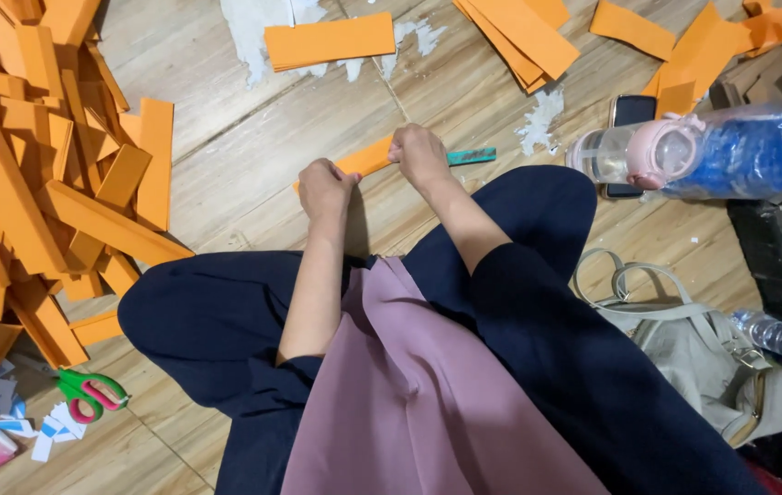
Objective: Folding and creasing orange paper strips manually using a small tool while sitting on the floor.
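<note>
Two hands press one orange paper strip (365,158) flat on the wooden floor (253,156): the left hand (325,189) clenched on its near end, the right hand (420,154) closed over its far end, beside a teal stick (472,156).

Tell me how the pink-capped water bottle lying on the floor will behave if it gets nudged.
The water bottle lies on its side on the wooden floor, so its round body would probably roll at a light push. It looks clear and mostly empty, hence likely light. Its pink cap looks wider than the body, so it may curve as it rolls.
</note>
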